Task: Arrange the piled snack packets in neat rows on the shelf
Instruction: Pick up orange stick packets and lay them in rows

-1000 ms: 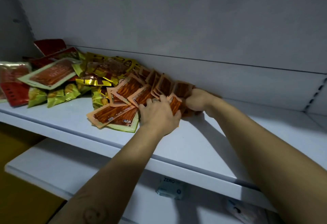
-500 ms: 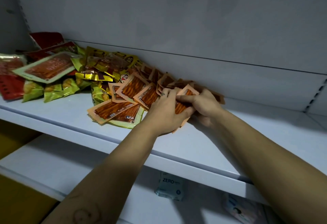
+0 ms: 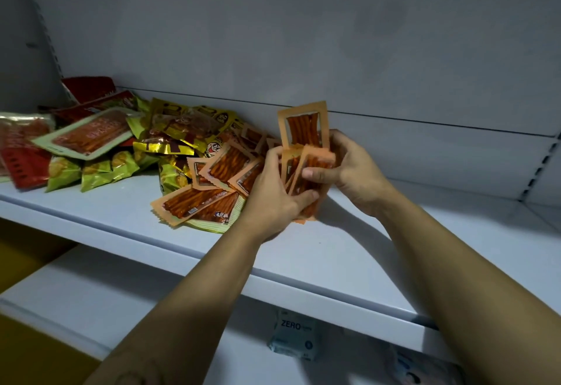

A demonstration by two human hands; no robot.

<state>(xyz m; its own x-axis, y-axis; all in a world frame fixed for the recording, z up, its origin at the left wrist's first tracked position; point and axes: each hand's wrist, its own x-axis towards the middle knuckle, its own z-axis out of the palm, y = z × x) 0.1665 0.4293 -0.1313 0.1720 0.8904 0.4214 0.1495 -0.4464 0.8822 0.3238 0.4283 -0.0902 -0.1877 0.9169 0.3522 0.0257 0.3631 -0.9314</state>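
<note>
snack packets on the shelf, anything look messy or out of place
The packets heaped at the left of the shelf overlap at all angles, in no rows. In the bunch that the left hand and right hand grip, one orange packet sticks up above the others.

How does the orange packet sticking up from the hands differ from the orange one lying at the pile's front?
The raised packet stands upright; the front packet lies flat on the shelf. The raised packet is held between the left hand and right hand; the front packet is untouched. Both are orange with a window showing reddish sticks.
</note>
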